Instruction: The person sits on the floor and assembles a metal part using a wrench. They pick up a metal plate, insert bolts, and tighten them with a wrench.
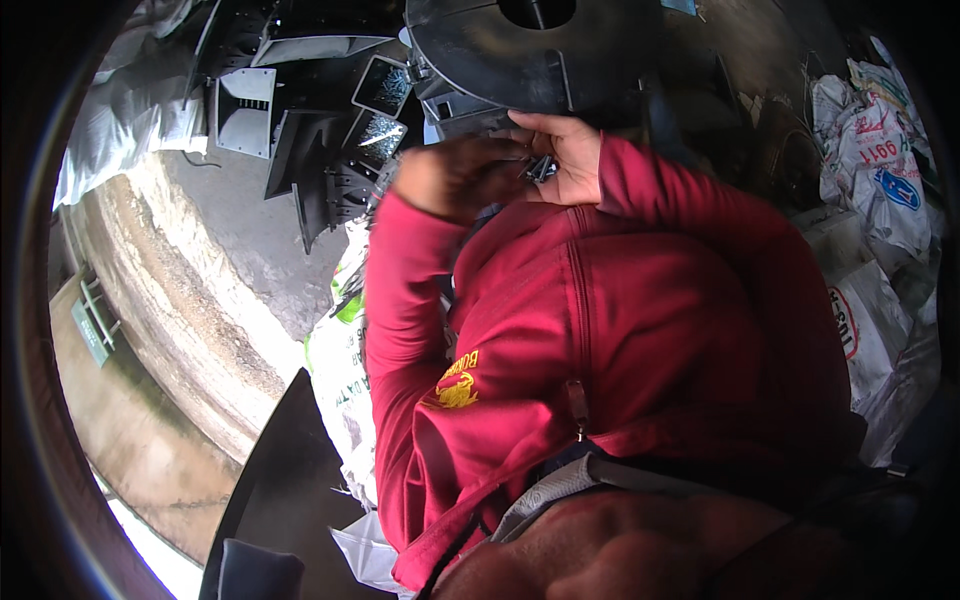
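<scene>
My right hand [568, 158] is palm up in front of my chest, thumb raised. Several small dark, shiny metal pieces [541, 168] lie in it, their exact kind too small to tell. Close beside it on the left, my left hand [455, 178] is smeared by motion. Its fingers reach toward the pieces, and whether they grip one is not visible. Just beyond both hands stands a large round black machine part [490, 55] with a hole in its top.
Two small trays, a far one [384, 84] and a nearer one [376, 134], hold shiny small hardware at the left. Beside them are black angular parts [300, 150] and a grey-faced bracket [244, 112]. White printed sacks [870, 150] stand at the right, another sack [340, 380] by my left arm.
</scene>
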The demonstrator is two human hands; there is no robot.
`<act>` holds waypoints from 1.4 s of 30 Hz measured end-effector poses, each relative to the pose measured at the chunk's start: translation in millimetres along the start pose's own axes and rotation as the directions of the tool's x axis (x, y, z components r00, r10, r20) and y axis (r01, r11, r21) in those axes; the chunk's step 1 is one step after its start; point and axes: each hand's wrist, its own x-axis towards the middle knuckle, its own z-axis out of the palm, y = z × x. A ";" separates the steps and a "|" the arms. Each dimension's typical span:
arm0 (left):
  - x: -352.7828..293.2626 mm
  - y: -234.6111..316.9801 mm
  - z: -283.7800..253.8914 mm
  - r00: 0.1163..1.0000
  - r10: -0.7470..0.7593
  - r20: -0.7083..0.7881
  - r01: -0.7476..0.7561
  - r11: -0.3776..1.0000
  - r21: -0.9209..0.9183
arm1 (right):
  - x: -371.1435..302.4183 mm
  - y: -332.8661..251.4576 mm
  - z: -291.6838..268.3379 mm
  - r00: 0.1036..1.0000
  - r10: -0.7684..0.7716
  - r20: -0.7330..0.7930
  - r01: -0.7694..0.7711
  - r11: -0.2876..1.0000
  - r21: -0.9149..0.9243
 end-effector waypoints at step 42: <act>-11.5 4.8 34.3 0.898 0.408 -0.165 -0.243 0.773 0.586 | 6.1 6.8 -21.3 1.000 -0.004 -0.014 0.002 0.994 -0.109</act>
